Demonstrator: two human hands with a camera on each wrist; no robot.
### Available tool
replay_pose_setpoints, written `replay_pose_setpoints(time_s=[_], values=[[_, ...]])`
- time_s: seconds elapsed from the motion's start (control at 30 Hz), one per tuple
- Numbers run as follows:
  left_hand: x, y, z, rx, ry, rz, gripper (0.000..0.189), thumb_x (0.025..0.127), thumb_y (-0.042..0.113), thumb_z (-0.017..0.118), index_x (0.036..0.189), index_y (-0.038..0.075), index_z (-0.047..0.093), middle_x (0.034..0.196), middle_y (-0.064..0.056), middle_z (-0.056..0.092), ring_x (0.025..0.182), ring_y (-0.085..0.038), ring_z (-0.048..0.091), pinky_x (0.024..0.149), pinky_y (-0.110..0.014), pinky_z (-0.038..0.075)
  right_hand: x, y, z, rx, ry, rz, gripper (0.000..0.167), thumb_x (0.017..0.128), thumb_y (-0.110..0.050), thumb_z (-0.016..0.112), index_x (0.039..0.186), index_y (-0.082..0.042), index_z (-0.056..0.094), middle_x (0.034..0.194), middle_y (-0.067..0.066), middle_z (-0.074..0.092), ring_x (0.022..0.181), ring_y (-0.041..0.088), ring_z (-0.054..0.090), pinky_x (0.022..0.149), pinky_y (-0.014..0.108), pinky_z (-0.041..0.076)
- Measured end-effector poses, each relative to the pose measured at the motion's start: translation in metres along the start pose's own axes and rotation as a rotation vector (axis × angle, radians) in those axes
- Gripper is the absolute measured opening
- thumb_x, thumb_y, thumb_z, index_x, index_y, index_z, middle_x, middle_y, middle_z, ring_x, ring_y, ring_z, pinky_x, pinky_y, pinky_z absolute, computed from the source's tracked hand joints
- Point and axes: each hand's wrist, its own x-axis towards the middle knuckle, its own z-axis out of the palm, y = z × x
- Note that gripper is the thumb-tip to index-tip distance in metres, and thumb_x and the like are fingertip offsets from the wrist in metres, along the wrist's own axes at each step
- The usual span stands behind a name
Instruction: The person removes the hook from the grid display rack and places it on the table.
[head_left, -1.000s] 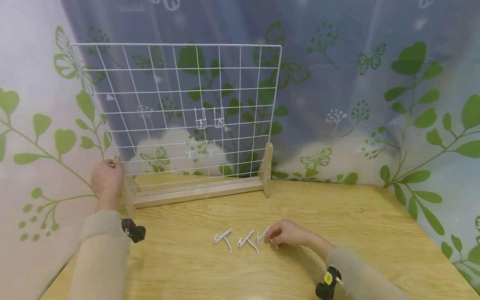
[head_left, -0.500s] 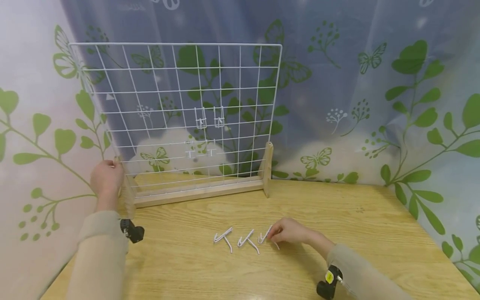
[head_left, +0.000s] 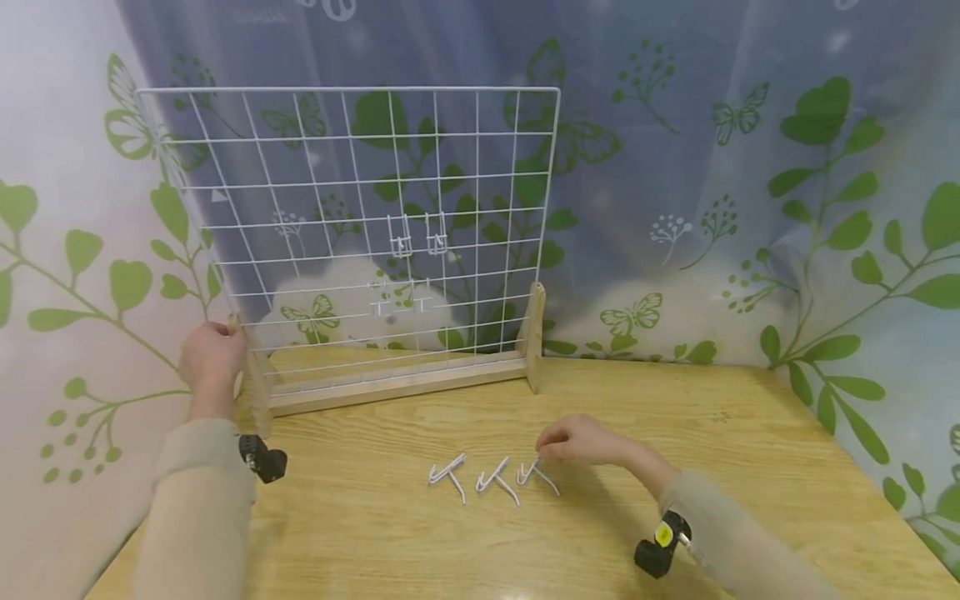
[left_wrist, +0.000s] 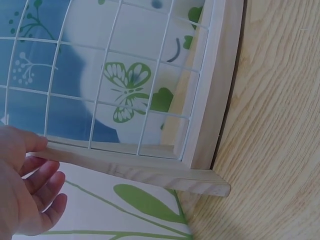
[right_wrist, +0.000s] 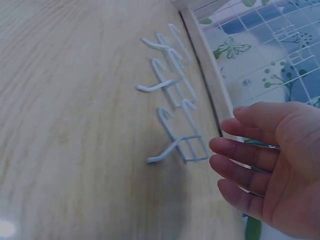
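In the head view my left hand [head_left: 213, 358] is at the left end of a white wire grid panel [head_left: 392, 134]. Its thumb and forefinger pinch the wooden upright [left_wrist: 150, 175] of the stand; the other fingers curl loosely below. My right hand [head_left: 581, 440] hovers above the table with relaxed fingers and holds nothing. Just beside it lies a white wire hook [head_left: 548, 482], apart from the fingertips in the right wrist view. A middle hook [head_left: 507, 490] and a left hook [head_left: 457, 485] complete a row, all pointing the same way.
Two similar hooks, one [head_left: 401, 245] left of the other [head_left: 437, 243], hang on the grid. Fainter white shapes below them are hard to make out. The stand's wooden base bar [head_left: 397, 387] crosses the back of the wooden table [head_left: 360, 517]. A leaf-patterned curtain [head_left: 675, 167] hangs behind.
My right hand has let go of the rightmost hook and risen slightly away from it. That hook shifted a little right beforehand. The left hand stays on the upright.
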Motion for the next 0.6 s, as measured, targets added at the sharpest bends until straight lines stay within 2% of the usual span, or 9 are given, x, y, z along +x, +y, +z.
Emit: replay_pose_setpoints(time_s=[0.1,0.3,0.6], values=[[0.001,-0.001,0.000,-0.001,-0.003,-0.001,0.044,0.092,0.029,0.037,0.116,-0.004,0.054,0.121,-0.026,0.054,0.107,-0.044,0.050,0.080,-0.050,0.040,0.003,-0.008,-0.010,0.025,0.013,0.002,0.028,0.093,-0.018,0.054,0.108,0.003,0.064,0.092,0.007,0.067,0.079,0.018,0.061,0.066,0.027,0.048],[0.000,-0.002,-0.001,-0.015,-0.012,0.009,0.045,0.092,0.028,0.038,0.117,-0.005,0.054,0.122,-0.027,0.053,0.109,-0.045,0.049,0.085,-0.050,0.039,0.011,-0.028,-0.029,0.047,0.082,0.004,0.029,0.094,-0.020,0.053,0.111,0.001,0.063,0.098,0.012,0.067,0.087,0.025,0.063,0.071,0.030,0.050],[0.002,-0.003,0.000,-0.016,-0.021,0.017,0.045,0.093,0.029,0.038,0.116,-0.006,0.054,0.121,-0.027,0.053,0.107,-0.045,0.049,0.085,-0.051,0.038,0.027,-0.057,-0.058,0.111,0.204,-0.039,0.029,0.094,-0.017,0.054,0.113,0.003,0.062,0.100,0.014,0.065,0.090,0.024,0.061,0.077,0.041,0.051]])
